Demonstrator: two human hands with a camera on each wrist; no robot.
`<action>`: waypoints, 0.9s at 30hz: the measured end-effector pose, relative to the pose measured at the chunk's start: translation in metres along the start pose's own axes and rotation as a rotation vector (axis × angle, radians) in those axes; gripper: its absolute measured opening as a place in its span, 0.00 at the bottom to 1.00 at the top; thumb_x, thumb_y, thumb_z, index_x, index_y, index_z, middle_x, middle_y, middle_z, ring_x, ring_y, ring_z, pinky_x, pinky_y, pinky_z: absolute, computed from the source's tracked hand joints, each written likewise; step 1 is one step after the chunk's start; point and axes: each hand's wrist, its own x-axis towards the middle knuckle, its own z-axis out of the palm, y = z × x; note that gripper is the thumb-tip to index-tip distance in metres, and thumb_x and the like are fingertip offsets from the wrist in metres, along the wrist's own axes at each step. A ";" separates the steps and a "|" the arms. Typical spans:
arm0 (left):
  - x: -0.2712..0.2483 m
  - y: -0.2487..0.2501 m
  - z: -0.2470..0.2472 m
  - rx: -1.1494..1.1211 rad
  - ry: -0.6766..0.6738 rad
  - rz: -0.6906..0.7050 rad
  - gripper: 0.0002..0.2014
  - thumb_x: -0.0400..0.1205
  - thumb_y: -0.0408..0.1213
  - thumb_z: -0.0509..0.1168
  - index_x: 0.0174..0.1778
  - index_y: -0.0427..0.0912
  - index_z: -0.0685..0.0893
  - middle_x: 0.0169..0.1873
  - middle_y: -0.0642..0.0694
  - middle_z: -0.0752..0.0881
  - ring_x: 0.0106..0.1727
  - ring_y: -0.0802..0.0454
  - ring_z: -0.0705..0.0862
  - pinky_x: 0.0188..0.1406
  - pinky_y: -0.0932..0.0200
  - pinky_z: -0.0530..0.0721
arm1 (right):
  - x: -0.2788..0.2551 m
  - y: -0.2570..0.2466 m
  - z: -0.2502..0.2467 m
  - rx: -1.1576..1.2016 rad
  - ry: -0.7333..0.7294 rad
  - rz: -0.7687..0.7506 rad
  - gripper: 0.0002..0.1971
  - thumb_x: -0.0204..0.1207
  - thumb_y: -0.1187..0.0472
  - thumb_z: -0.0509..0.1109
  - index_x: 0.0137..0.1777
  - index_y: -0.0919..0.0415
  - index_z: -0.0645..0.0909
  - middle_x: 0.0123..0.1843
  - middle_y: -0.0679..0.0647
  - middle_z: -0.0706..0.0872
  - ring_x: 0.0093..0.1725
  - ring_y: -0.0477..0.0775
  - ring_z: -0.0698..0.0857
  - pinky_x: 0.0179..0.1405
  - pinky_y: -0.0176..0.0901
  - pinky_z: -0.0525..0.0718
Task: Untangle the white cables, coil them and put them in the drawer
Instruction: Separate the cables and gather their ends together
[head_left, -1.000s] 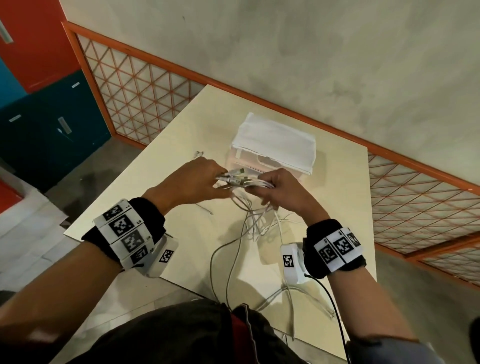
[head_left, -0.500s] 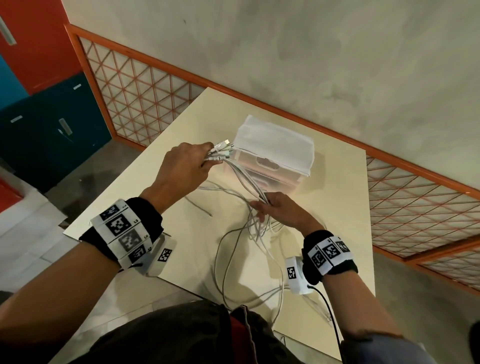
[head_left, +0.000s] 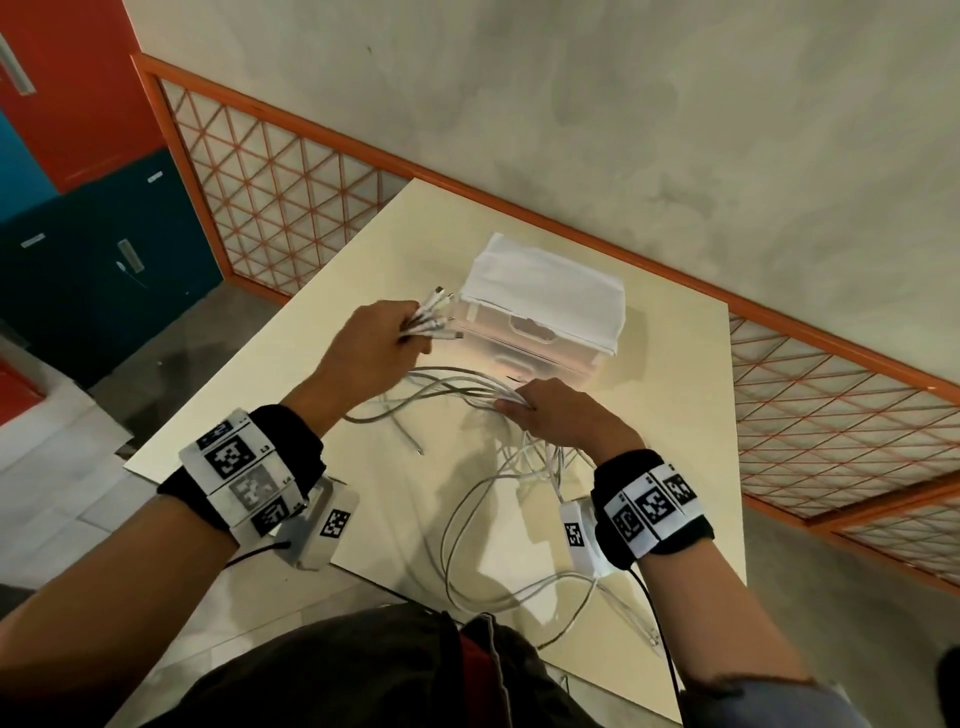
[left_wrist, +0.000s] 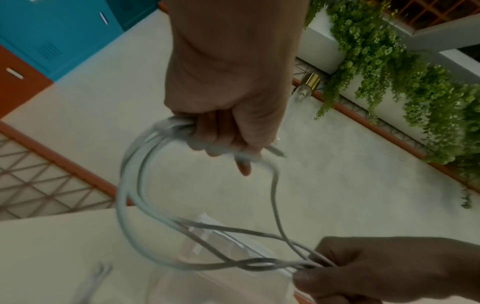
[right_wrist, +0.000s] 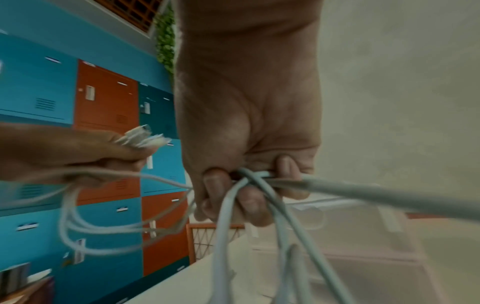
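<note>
Head view: left hand (head_left: 371, 348) grips the white cables (head_left: 457, 382) near their plug ends, fingers curled round the bunch, connectors (head_left: 434, 312) fanning out past the knuckles toward the drawer unit (head_left: 540, 317). Right hand (head_left: 558, 415) closes its fingers on the same bunch further along, just in front of the drawers. Between the hands the strands arc loosely above the surface (head_left: 670, 415); below the right hand they drop in loops onto the surface and run off its near edge.

Left wrist view: fingers (left_wrist: 221, 142) wrapped tight on the bundle, one plug tip poking out beside them. Right wrist view: fingers (right_wrist: 218, 185) pinch several crossing strands; cables blurred here, count unclear. Drawer fronts appear shut, translucent, contents not readable. Cable ends at the near edge hidden by the person's clothing.
</note>
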 end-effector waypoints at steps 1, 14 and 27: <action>-0.002 0.004 0.006 -0.044 -0.014 0.028 0.06 0.79 0.31 0.64 0.40 0.38 0.86 0.43 0.39 0.88 0.44 0.41 0.85 0.43 0.53 0.77 | 0.000 -0.005 0.000 -0.044 -0.006 0.003 0.22 0.84 0.42 0.53 0.34 0.57 0.71 0.32 0.49 0.74 0.38 0.54 0.76 0.41 0.47 0.75; -0.016 0.000 0.045 -0.125 -0.488 0.033 0.11 0.80 0.42 0.67 0.52 0.38 0.82 0.42 0.49 0.87 0.45 0.51 0.83 0.45 0.58 0.76 | -0.015 -0.020 -0.024 0.174 0.019 -0.197 0.11 0.79 0.56 0.67 0.40 0.62 0.83 0.30 0.46 0.81 0.28 0.42 0.78 0.31 0.37 0.73; 0.002 0.005 0.012 -0.076 0.028 0.212 0.09 0.85 0.43 0.59 0.52 0.40 0.74 0.27 0.53 0.74 0.27 0.51 0.72 0.31 0.55 0.71 | -0.030 0.056 -0.001 0.928 0.474 -0.088 0.07 0.78 0.64 0.69 0.46 0.65 0.87 0.34 0.55 0.82 0.33 0.45 0.78 0.34 0.33 0.77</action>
